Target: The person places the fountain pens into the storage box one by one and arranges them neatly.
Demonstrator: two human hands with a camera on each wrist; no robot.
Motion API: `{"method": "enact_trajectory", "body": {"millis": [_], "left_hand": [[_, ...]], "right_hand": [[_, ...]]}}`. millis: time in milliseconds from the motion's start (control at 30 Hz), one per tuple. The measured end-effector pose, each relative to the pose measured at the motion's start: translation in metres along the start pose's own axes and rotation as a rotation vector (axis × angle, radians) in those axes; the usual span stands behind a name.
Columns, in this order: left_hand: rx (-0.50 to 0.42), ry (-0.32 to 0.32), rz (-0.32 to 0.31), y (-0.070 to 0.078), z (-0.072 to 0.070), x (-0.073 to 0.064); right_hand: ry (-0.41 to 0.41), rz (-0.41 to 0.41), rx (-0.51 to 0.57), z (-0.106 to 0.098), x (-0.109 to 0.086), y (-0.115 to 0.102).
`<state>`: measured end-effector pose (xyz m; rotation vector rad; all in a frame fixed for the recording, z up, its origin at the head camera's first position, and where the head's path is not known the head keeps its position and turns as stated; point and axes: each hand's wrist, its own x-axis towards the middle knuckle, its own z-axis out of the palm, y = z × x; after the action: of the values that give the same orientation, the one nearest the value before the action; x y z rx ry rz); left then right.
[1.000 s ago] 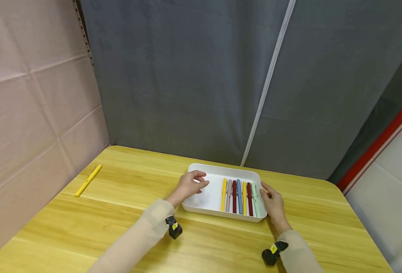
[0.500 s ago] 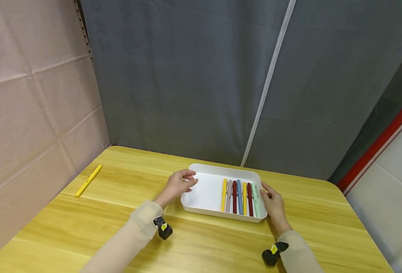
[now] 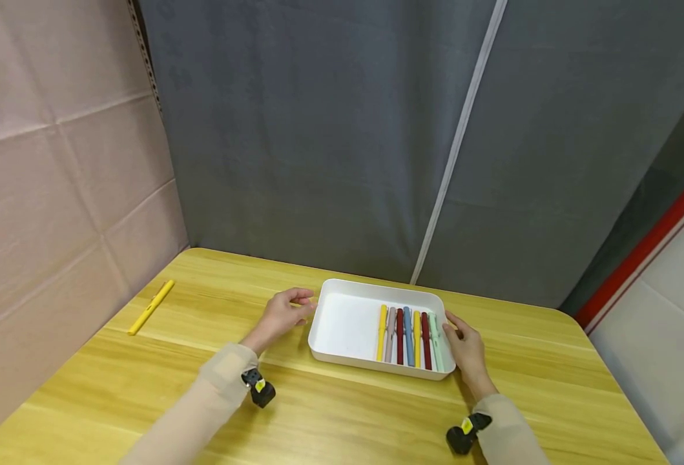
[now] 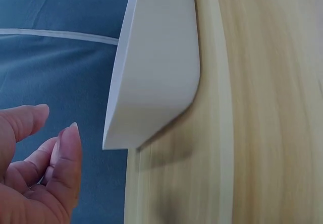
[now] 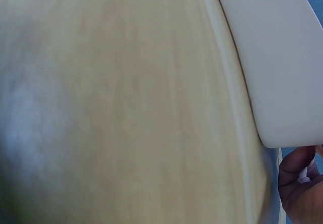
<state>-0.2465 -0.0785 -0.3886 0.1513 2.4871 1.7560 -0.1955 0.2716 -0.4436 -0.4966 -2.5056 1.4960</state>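
Observation:
A white tray (image 3: 342,359) lies on the table, with a row of several pens side by side in its right half. The row runs from a yellow pen (image 3: 382,332) through pink, dark red and blue to a mint green pen (image 3: 436,342) at the right wall. My right hand (image 3: 467,352) holds the tray's right edge, its thumb at the rim; in the right wrist view, curled fingers (image 5: 298,168) meet the tray's end. Just left of the tray hovers my left hand (image 3: 282,316), fingers loosely bent around nothing, thumb and fingertips apart in the left wrist view.
Another yellow pen (image 3: 151,307) lies alone on the wooden table (image 3: 342,420) near its left edge. A grey curtain (image 3: 318,142) hangs behind the table's back edge, a pinkish cloth (image 3: 57,194) at the left.
My left hand has moved left, from over the tray's bare left part to outside its left rim. The right hand stays at the tray's right edge; the pens keep their places.

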Motion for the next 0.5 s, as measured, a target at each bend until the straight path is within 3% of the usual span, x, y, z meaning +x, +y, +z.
{"method": "enact_trajectory", "body": {"millis": [500], "left_hand": [[0.073, -0.001, -0.019, -0.013, -0.028, -0.003]], "right_hand": [[-0.019, 0.022, 0.010, -0.002, -0.002, -0.001]]}}
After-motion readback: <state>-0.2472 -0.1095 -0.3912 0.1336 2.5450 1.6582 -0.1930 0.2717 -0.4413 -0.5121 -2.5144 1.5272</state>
